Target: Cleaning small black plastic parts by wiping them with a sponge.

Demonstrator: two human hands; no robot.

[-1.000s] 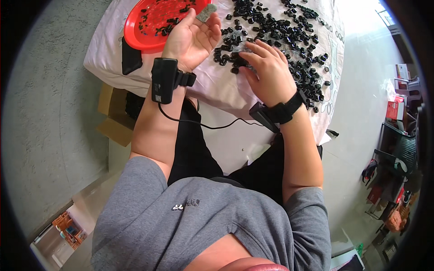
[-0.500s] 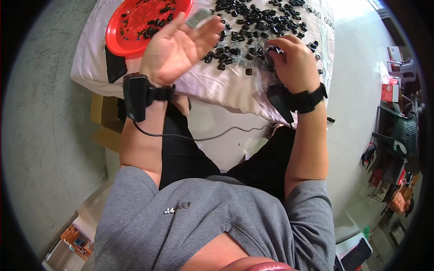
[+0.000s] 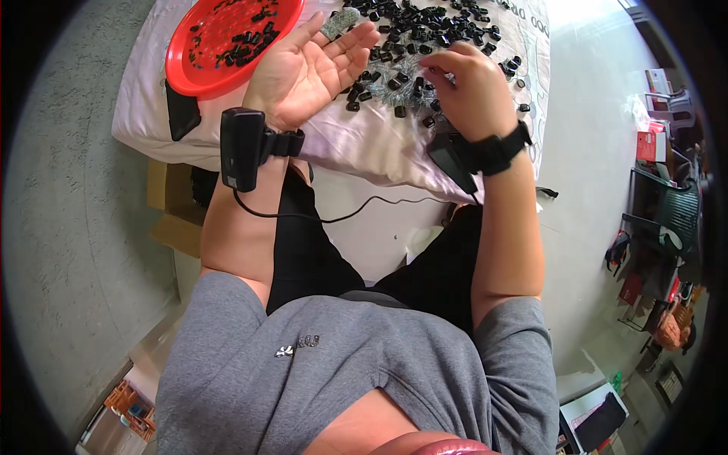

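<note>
My left hand (image 3: 305, 76) is held palm up over the cloth-covered table, its fingers stretched out and nothing visible in the palm. A small grey heap of fine pieces (image 3: 343, 21) shows just behind its fingers. To the right, my right hand (image 3: 476, 85) is bent over the table with thumb and forefinger brought together. Whatever is in that pinch is too small or hidden to make out. Below its fingertips lie small black plastic parts (image 3: 428, 121) and a spread of thin silvery pins (image 3: 406, 87). More black parts (image 3: 436, 26) are heaped farther back.
A round red plastic basket (image 3: 180, 68) with black parts in it stands at the table's left, beside a flat black object (image 3: 182, 115). A cable (image 3: 326, 220) runs between the black wrist units. An open cardboard box (image 3: 178, 235) sits under the table's left side.
My right hand has shifted slightly left and up, its pinching fingers now nearer my left hand. The left hand stays palm up, having turned a little. The whole view has shifted slightly.
</note>
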